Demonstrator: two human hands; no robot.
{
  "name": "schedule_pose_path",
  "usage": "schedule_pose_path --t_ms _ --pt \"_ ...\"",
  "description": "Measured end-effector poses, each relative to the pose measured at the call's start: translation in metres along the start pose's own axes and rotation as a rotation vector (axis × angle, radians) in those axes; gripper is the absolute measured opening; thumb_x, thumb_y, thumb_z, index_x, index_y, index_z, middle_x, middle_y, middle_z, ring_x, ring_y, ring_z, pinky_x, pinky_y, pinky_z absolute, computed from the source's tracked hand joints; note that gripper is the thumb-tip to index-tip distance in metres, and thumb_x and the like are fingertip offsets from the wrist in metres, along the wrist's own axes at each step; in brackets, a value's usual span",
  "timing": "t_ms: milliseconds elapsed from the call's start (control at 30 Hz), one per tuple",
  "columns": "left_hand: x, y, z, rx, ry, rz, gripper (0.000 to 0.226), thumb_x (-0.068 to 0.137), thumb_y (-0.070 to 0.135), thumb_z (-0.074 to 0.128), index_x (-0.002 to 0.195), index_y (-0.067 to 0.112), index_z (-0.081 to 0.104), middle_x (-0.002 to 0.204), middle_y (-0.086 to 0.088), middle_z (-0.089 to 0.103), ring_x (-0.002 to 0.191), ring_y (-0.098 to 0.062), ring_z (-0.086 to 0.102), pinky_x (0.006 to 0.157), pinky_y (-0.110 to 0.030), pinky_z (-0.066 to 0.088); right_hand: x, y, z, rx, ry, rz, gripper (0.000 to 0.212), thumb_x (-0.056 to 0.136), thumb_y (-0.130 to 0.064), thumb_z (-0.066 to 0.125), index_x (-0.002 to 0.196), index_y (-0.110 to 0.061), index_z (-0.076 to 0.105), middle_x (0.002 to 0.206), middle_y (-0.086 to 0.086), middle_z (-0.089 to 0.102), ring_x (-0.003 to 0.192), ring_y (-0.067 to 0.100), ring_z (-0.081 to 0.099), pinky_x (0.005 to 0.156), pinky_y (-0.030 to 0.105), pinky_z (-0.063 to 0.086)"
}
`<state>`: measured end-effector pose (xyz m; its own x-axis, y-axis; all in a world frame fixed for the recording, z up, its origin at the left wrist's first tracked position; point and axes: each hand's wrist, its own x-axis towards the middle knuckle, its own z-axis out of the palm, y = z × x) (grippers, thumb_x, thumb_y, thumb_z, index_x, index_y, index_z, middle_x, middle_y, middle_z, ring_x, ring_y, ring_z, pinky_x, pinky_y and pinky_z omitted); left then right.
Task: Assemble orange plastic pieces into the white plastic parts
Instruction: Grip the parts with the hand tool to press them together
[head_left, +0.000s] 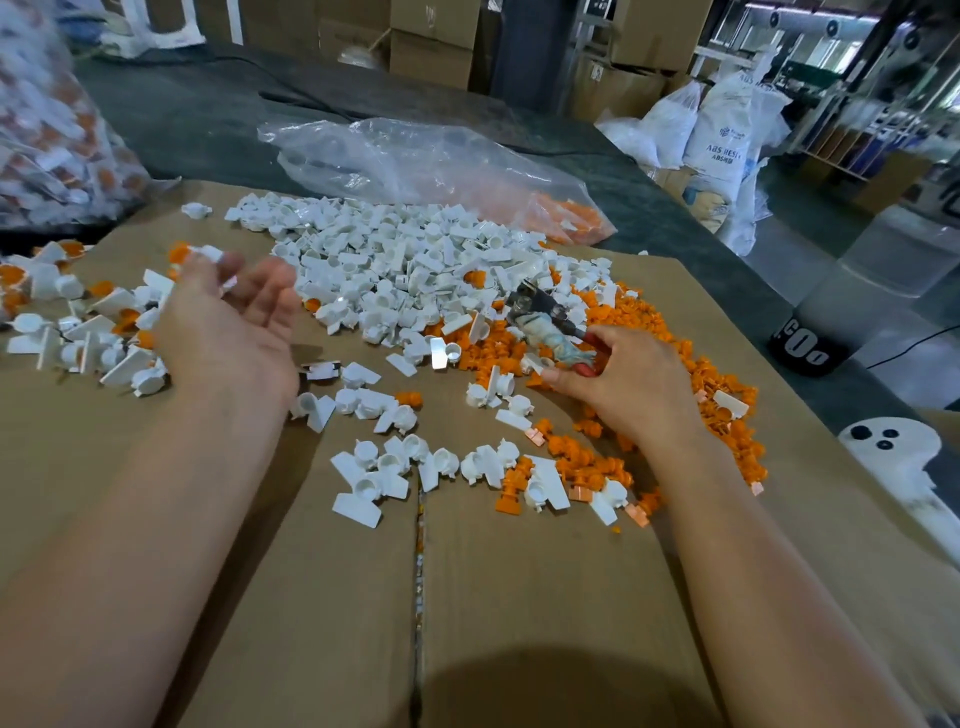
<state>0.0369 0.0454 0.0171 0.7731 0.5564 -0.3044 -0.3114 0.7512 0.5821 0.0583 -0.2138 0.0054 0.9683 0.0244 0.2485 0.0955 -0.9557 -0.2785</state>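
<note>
A big heap of white plastic parts (395, 265) lies across the middle of the cardboard (322, 597). To its right spreads a heap of orange pieces (644, 338). At the left lies a pile of white parts with orange pieces in them (78, 332). My left hand (228, 332) hovers beside that pile, palm turned sideways and fingers loose. A blurred white-and-orange part (200, 253) is at its fingertips. My right hand (618, 379) grips red-handled pliers (545, 317) wrapped in cloth, at the edge of the orange heap. Its fingertips touch a white part (534, 364).
Loose white parts and orange pieces (467, 467) are scattered in front of the heaps. A clear plastic bag (415, 166) holding orange pieces lies behind the white heap. Another full bag (47, 130) stands at the far left. White sacks (717, 140) and cartons fill the background.
</note>
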Motion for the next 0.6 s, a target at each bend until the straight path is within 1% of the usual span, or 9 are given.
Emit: schedule_pose_path --t_ms 133,200,300,400,433,467,500,533,600 --pt "0.006 0.007 -0.003 -0.128 0.053 -0.008 0.031 0.099 0.035 0.037 0.083 0.013 0.054 0.049 -0.001 0.065 0.048 -0.01 0.063 0.048 -0.016 0.046 0.001 0.0 0.0 -0.052 -0.032 0.014 0.061 0.068 -0.064 0.064 0.107 -0.018 0.058 0.105 0.002 0.059 0.087 0.012 0.044 0.066 0.028 0.033" --pt "0.006 0.006 -0.001 -0.018 0.025 -0.034 0.025 0.098 0.027 0.041 0.083 0.012 0.054 0.049 0.001 0.065 0.046 -0.007 0.062 0.047 -0.016 0.046 0.002 0.0 0.0 -0.075 -0.047 0.017 0.066 0.066 -0.066 0.064 0.11 -0.018 0.058 0.108 0.003 0.059 0.09 0.015 0.048 0.069 0.03 0.036" --pt "0.002 -0.001 0.003 0.415 -0.106 -0.02 0.009 0.092 0.015 0.053 0.086 0.012 0.058 0.049 0.004 0.064 0.043 -0.004 0.057 0.041 -0.014 0.043 0.001 -0.001 0.001 -0.105 -0.078 0.029 0.085 0.064 -0.067 0.065 0.129 -0.016 0.049 0.124 0.007 0.053 0.114 0.023 0.048 0.09 0.035 0.038" --pt "-0.006 -0.013 0.001 0.885 -0.297 0.16 0.008 0.086 0.01 0.063 0.08 0.017 0.064 0.06 0.003 0.067 0.044 -0.006 0.059 0.038 -0.015 0.042 0.001 -0.002 0.001 -0.105 -0.1 0.03 0.091 0.063 -0.068 0.065 0.135 -0.016 0.043 0.131 0.009 0.049 0.121 0.025 0.044 0.098 0.037 0.035" --pt "-0.009 -0.018 -0.001 1.042 -0.354 0.257 0.007 0.085 0.011 0.064 0.081 0.017 0.066 0.066 0.003 0.066 0.048 -0.006 0.059 0.041 -0.017 0.045 0.001 -0.002 0.001 -0.1 -0.111 0.033 0.091 0.063 -0.068 0.065 0.135 -0.016 0.043 0.131 0.009 0.049 0.121 0.025 0.043 0.099 0.038 0.034" --pt "-0.012 -0.023 -0.002 1.204 -0.409 0.372 0.003 0.084 0.013 0.065 0.084 0.016 0.066 0.072 0.006 0.063 0.054 -0.006 0.057 0.048 -0.021 0.046 0.001 -0.002 0.001 -0.096 -0.122 0.036 0.091 0.064 -0.068 0.064 0.135 -0.016 0.043 0.131 0.009 0.048 0.122 0.026 0.042 0.099 0.038 0.034" --pt "-0.015 -0.028 -0.004 1.359 -0.461 0.487 0.006 0.084 0.016 0.065 0.089 0.018 0.066 0.077 0.009 0.061 0.062 -0.005 0.056 0.057 -0.023 0.046 0.001 -0.002 0.001 -0.093 -0.13 0.036 0.09 0.064 -0.068 0.064 0.134 -0.016 0.044 0.13 0.009 0.048 0.121 0.026 0.042 0.097 0.038 0.035" --pt "-0.016 -0.032 -0.005 1.484 -0.515 0.578 0.013 0.085 0.019 0.065 0.098 0.019 0.066 0.084 0.009 0.06 0.071 -0.007 0.055 0.066 -0.024 0.043 0.001 -0.002 0.001 -0.088 -0.136 0.034 0.088 0.064 -0.068 0.064 0.133 -0.016 0.045 0.128 0.009 0.048 0.119 0.026 0.042 0.096 0.037 0.035" --pt "-0.016 -0.038 -0.006 1.644 -0.605 0.655 0.026 0.087 0.025 0.062 0.113 0.02 0.063 0.105 0.001 0.058 0.092 -0.014 0.054 0.077 -0.024 0.035 0.0 -0.003 0.001 -0.08 -0.144 0.03 0.086 0.064 -0.067 0.064 0.132 -0.017 0.046 0.127 0.008 0.048 0.118 0.025 0.042 0.094 0.037 0.036"
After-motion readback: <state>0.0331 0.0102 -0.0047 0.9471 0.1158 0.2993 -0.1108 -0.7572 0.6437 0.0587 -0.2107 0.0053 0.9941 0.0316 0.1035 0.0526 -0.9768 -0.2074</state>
